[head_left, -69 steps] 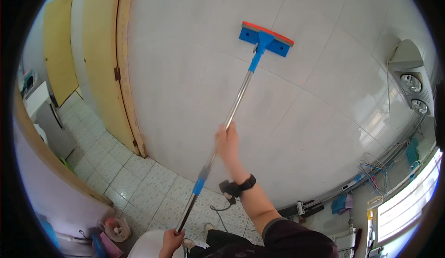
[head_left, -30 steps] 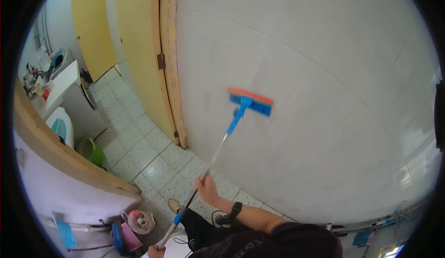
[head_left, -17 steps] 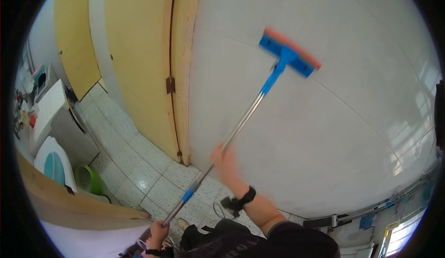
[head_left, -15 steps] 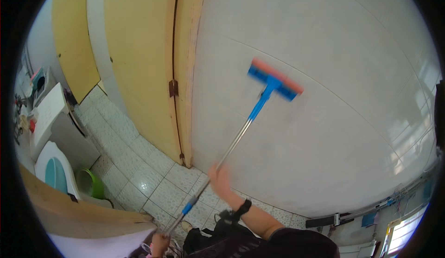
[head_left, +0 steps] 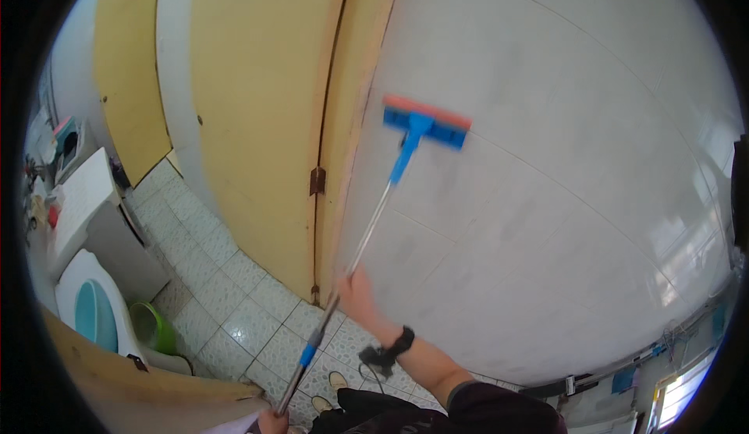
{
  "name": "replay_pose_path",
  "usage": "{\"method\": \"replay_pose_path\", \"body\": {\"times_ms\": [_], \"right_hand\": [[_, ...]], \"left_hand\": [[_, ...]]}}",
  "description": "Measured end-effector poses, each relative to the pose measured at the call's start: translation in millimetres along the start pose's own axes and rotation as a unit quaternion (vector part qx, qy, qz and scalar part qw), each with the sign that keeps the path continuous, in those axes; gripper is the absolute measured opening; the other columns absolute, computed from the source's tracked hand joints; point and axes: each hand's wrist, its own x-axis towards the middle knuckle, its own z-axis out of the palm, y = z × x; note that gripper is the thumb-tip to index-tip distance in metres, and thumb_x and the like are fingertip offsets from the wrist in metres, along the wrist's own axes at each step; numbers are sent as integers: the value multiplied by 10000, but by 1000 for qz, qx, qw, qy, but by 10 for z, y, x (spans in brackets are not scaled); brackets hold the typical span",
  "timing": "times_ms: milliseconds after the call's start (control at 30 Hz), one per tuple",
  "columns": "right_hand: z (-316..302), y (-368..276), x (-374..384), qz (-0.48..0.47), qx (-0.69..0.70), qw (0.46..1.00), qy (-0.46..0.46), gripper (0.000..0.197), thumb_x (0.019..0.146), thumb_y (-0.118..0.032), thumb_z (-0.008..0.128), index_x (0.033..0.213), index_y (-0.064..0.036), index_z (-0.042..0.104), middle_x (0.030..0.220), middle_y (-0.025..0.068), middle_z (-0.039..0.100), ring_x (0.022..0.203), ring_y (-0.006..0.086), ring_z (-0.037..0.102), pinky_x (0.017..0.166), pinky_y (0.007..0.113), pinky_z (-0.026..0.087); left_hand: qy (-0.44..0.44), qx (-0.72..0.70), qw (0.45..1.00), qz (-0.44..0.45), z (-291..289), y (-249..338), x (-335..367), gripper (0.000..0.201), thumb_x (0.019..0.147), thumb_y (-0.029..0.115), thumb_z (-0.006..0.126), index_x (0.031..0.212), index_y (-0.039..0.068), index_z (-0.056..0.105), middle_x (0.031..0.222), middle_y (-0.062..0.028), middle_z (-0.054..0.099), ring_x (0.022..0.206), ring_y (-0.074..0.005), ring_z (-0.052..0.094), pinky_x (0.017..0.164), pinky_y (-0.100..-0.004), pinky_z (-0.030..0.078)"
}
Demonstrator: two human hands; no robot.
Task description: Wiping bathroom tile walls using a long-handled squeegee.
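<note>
1. Head view, nearest the lower edge: the left hand [head_left: 272,421] is barely in frame, wrapped around the bottom end of a mop handle [head_left: 343,278]; only the top of the hand shows, so how tightly its fingers close cannot be told.
2. Just above, dark clothing covers the person's body, and two light shoes [head_left: 329,391] stand on the tiled floor [head_left: 234,309].
3. The right hand [head_left: 357,296] is closed around the metal handle higher up, blurred; a black wristband [head_left: 402,342] sits on that wrist, with a dark strap hanging beside it.
4. A blue sleeve [head_left: 308,354] rings the handle between the two hands.
5. The handle runs up and to the right to a blue section and ends in the mop head [head_left: 427,122], blue with an orange-red pad, pressed flat against the white tiled wall [head_left: 546,200].
6. Left of the mop head, a yellow door frame [head_left: 343,122] and door [head_left: 257,106] meet the wall, with a dark hinge [head_left: 317,180] partway down.
7. Far left: a white toilet with a blue lid [head_left: 94,317], a green bucket [head_left: 152,329] beside it, and a white cabinet [head_left: 86,208] behind.
8. Far back, a second yellow door [head_left: 129,91] stands in the white wall.
</note>
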Motion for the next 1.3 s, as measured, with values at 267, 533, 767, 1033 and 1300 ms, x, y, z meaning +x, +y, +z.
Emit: {"method": "replay_pose_path", "body": {"times_ms": [267,533,767,1033,1300], "right_hand": [[-230,-740,1076,-43,151,987,18,157,828,-150,441,843,1,401,604,95,463,531,168,470,488,303,384],[644,612,-431,114,-26,989,-90,277,828,-260,440,850,14,406,635,156,504,578,332,512,519,397,390],[1210,2183,-1436,368,-75,901,-214,388,812,-299,430,879,83,433,726,236,549,676,372,546,577,433,424],[1264,1373,-1192,422,-40,891,-164,277,780,-206,455,822,66,422,643,199,549,609,330,565,542,401,441],[857,995,-903,344,82,934,-45,228,782,-181,494,776,7,365,568,162,523,519,294,553,461,391,421]], "left_hand": [[24,-92,995,32,-761,1382,718,353,679,241,613,521,-39,468,421,-160,395,365,-206,365,399,-363,306],[-36,54,991,-115,-466,-172,-46,377,625,314,617,515,-29,507,434,-151,456,400,-227,478,423,-380,358],[-93,180,965,-166,-649,-204,-346,266,688,284,534,717,26,591,615,-199,555,594,-332,553,554,-411,429],[-165,115,959,-200,-584,-563,-450,266,638,295,609,619,31,584,547,-151,533,527,-267,537,500,-379,416],[-319,-179,908,-203,-406,-540,-500,247,716,242,631,594,40,560,476,1,480,427,-99,442,391,-267,325]]}}
